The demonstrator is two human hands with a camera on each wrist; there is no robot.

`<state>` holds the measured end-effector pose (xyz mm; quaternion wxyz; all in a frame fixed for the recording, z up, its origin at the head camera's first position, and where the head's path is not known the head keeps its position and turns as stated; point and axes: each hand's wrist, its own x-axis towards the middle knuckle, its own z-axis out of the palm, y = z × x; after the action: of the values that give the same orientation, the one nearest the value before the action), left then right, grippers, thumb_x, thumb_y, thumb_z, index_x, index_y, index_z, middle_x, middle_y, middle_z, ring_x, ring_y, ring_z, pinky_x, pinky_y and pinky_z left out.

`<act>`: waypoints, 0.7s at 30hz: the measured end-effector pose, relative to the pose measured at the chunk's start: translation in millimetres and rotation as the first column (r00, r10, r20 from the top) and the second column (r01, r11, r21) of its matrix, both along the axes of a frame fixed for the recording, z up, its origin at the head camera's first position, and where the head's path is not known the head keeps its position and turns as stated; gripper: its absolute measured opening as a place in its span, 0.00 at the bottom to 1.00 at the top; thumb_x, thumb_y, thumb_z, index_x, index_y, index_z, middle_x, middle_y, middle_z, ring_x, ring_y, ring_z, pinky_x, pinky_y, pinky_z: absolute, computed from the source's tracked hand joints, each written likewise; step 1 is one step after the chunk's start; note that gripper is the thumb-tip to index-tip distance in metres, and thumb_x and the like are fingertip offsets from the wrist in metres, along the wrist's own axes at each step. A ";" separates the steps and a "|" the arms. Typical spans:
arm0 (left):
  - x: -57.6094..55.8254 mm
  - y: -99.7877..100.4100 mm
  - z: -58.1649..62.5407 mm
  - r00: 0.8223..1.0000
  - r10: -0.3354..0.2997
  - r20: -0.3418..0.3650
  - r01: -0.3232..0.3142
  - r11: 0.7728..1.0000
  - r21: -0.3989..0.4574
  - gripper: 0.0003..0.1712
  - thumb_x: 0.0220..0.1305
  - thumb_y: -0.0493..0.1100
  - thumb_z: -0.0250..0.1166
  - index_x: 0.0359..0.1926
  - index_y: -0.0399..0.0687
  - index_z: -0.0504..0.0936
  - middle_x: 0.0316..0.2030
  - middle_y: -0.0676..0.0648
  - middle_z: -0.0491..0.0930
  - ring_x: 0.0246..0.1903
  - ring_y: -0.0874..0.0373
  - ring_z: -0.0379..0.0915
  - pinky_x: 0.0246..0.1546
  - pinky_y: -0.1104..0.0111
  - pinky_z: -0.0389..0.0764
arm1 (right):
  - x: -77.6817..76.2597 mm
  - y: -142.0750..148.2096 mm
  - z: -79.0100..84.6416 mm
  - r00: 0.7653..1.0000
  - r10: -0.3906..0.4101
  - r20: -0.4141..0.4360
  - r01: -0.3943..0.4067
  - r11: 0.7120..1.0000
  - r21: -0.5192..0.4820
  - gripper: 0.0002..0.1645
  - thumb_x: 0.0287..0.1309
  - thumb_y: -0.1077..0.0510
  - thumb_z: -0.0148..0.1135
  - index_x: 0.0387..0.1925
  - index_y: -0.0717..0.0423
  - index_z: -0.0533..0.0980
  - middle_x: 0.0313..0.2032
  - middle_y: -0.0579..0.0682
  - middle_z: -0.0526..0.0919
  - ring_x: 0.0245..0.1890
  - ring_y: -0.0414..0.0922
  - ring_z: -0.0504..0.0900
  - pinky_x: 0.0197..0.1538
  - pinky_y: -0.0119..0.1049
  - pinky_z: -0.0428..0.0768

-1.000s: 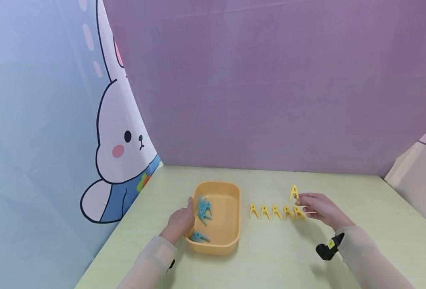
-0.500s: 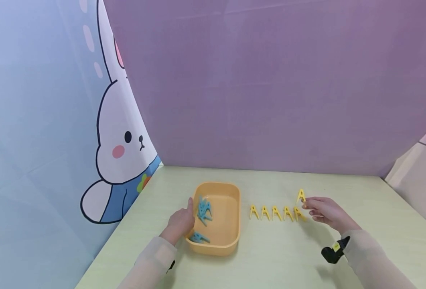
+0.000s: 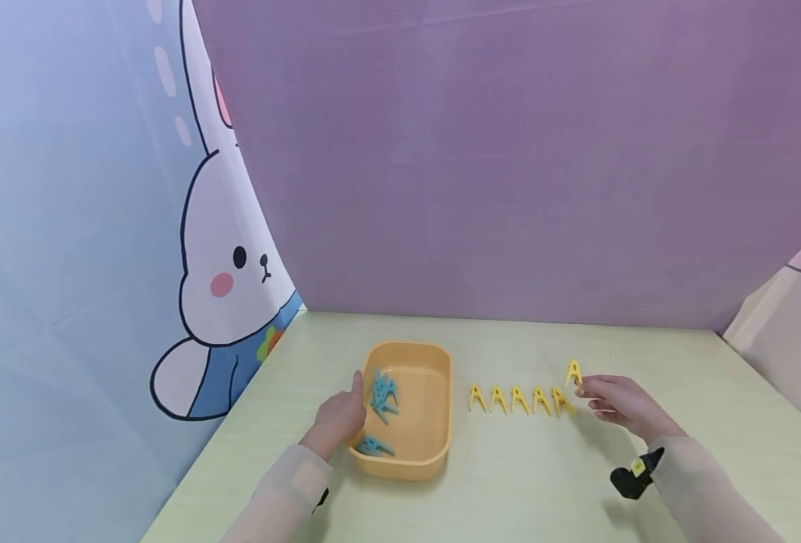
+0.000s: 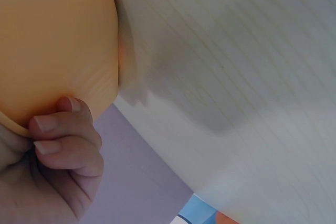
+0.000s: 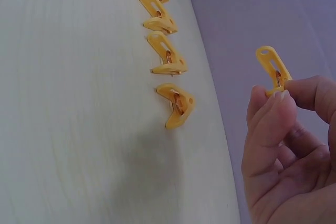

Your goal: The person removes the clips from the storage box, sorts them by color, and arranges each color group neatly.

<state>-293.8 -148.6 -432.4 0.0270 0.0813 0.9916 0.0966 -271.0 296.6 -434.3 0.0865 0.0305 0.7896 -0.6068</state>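
My left hand (image 3: 338, 416) grips the left rim of an orange plastic basin (image 3: 422, 411); in the left wrist view its fingers (image 4: 73, 153) curl against the basin's outer wall. Blue clothespins (image 3: 383, 394) lie inside along the basin's left side. A yellow clothespin (image 3: 573, 372) is pinched between the thumb and fingertips of my right hand (image 3: 621, 403), held above the table. Just left of that hand, a row of several yellow clothespins (image 3: 519, 400) stretches toward the basin. The row's rightmost clothespin (image 5: 177, 104) lies at a different angle from the others.
A pale wood-grain table (image 3: 509, 483) carries everything. Behind it rises a purple backdrop (image 3: 509, 166), and a blue rabbit-print cloth (image 3: 102, 226) hangs on the left. A black wrist device (image 3: 634, 475) is strapped at my right sleeve.
My right hand has moved rightward and slightly nearer, carrying the yellow clothespin past the row's right end. The left hand and basin have stayed put.
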 end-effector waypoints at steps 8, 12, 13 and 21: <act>1.1 0.1 1.4 1.000 0.001 -0.006 -0.001 1.000 -0.008 0.35 0.65 0.35 0.50 0.69 0.34 0.48 0.14 0.48 0.67 0.14 0.57 0.62 0.17 0.67 0.65 | 0.6 2.9 -4.8 1.000 -0.009 0.024 0.009 1.000 0.029 0.35 0.64 0.50 0.51 0.59 0.77 0.60 0.39 0.50 0.79 0.32 0.43 0.75 0.37 0.35 0.76; 0.5 0.0 1.0 1.000 0.007 -0.003 -0.007 1.000 -0.005 0.35 0.64 0.36 0.50 0.69 0.34 0.48 0.14 0.48 0.67 0.14 0.57 0.62 0.17 0.67 0.65 | -0.1 3.4 -7.2 0.999 -0.027 0.042 0.026 0.999 0.034 0.35 0.64 0.51 0.51 0.59 0.77 0.59 0.39 0.50 0.79 0.32 0.43 0.74 0.36 0.35 0.76; 0.3 0.0 0.8 1.000 0.008 -0.003 -0.008 1.000 -0.005 0.35 0.64 0.36 0.50 0.69 0.34 0.48 0.14 0.48 0.67 0.14 0.57 0.62 0.17 0.67 0.65 | -0.3 3.6 -7.9 0.998 -0.032 0.047 0.030 0.999 0.036 0.35 0.64 0.51 0.51 0.59 0.77 0.59 0.39 0.51 0.79 0.32 0.44 0.74 0.36 0.35 0.76; 0.0 -0.2 0.5 1.000 0.012 -0.005 -0.012 1.000 -0.008 0.35 0.64 0.36 0.50 0.69 0.35 0.48 0.14 0.48 0.67 0.14 0.58 0.62 0.17 0.67 0.65 | 0.4 8.1 -13.5 0.997 -0.044 0.061 0.043 0.999 0.026 0.34 0.64 0.52 0.51 0.58 0.77 0.60 0.36 0.49 0.78 0.31 0.43 0.74 0.35 0.35 0.76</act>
<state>-293.9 -148.8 -431.9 0.0245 0.0756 0.9925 0.0925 -270.6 304.7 -447.8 0.0972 0.0675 0.7931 -0.5975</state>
